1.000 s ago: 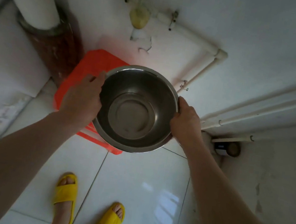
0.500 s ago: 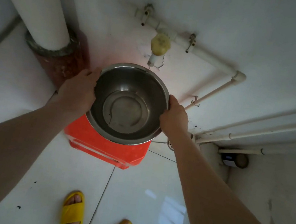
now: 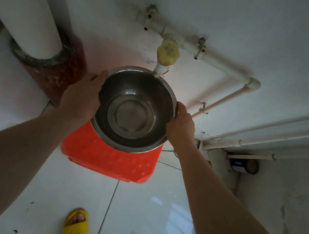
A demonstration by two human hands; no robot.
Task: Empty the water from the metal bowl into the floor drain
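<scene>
I hold a round metal bowl [image 3: 134, 110] level above a red plastic stool [image 3: 111, 158]. My left hand [image 3: 83, 93] grips its left rim and my right hand [image 3: 181, 124] grips its right rim. The bowl's inside looks dark and shiny; whether water is in it is hard to tell. Its far rim sits right under a wall tap with a yellowish handle [image 3: 167, 54]. I see no floor drain; the stool and bowl hide the floor beneath them.
A thick white pipe [image 3: 25, 5] with a rusty red base stands at the left. Thin white pipes [image 3: 234, 72] run along the wall to the right. A small dark object [image 3: 245, 165] lies in the right corner. My feet in yellow slippers [image 3: 76, 226] stand on white tiles.
The bowl has moved up and away toward the wall tap, staying over the red stool. Both hands keep the same grip on the rim.
</scene>
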